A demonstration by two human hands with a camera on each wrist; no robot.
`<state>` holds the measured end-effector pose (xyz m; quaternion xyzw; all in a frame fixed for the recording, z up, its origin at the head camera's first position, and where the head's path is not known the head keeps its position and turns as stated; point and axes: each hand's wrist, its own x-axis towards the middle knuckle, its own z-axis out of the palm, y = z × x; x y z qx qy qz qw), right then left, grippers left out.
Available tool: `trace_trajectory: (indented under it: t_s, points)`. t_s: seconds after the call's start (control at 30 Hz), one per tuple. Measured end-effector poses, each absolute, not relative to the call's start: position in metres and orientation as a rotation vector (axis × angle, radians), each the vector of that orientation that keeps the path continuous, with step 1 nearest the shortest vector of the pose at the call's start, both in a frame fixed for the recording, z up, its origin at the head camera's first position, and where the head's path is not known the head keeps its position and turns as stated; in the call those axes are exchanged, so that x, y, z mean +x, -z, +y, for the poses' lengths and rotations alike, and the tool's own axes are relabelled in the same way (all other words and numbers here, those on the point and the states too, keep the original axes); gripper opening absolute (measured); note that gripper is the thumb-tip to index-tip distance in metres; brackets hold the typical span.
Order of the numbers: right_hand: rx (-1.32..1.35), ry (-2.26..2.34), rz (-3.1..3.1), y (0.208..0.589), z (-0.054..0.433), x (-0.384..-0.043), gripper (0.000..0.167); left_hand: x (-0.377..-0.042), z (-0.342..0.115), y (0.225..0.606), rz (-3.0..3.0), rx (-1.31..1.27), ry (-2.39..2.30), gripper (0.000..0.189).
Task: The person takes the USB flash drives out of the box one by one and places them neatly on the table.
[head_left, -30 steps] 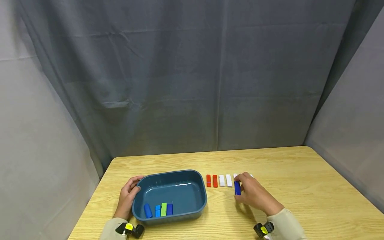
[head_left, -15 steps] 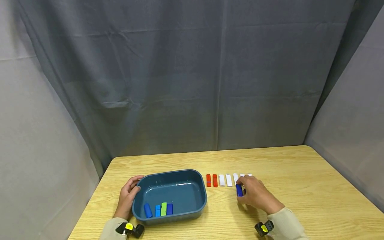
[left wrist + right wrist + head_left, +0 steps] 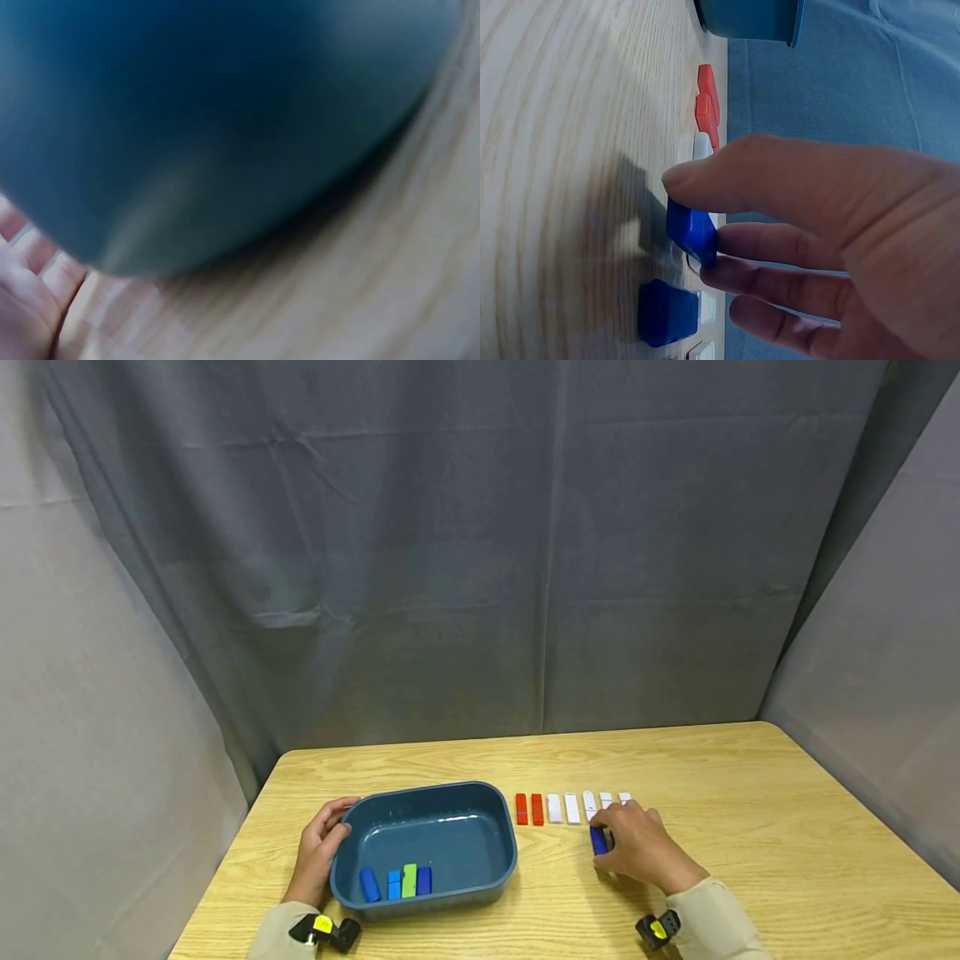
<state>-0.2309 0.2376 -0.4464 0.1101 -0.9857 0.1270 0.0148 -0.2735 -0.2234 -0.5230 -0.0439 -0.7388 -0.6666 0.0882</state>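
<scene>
My right hand (image 3: pixel 645 847) pinches a dark blue USB stick (image 3: pixel 691 232) between thumb and fingertips, in front of a row of white sticks. In the right wrist view the held stick is tilted, its shadow on the wood beside it. A second dark blue stick (image 3: pixel 666 313) stands on the table near it; the hand hides it in the head view. My left hand (image 3: pixel 318 852) rests against the left end of a teal tub (image 3: pixel 450 835), fingers and thumb along its outer side. Inside the tub lie several sticks: blue, light blue (image 3: pixel 394 884), lime green (image 3: pixel 408 881) and dark blue.
Two red sticks (image 3: pixel 522 809) and several white sticks (image 3: pixel 572 808) form a row on the wooden table (image 3: pixel 750 802), right of the tub. Behind the table hangs a grey curtain (image 3: pixel 450 568); pale cloth walls (image 3: pixel 97 693) stand at both sides.
My right hand, with the dark blue stick, has shifted slightly right and toward the near side, so more of the white sticks behind it show. The left hand and tub stay still.
</scene>
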Motion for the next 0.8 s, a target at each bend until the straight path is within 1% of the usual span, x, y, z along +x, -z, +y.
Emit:
trace_trajectory:
  t_s: [0.8]
  points:
    - [0.307, -0.368, -3.101, 0.4493, 0.2383, -0.2312, 0.049, -0.2729, -0.2228, 0.5229, -2.195, -0.138, 1.978, 0.037]
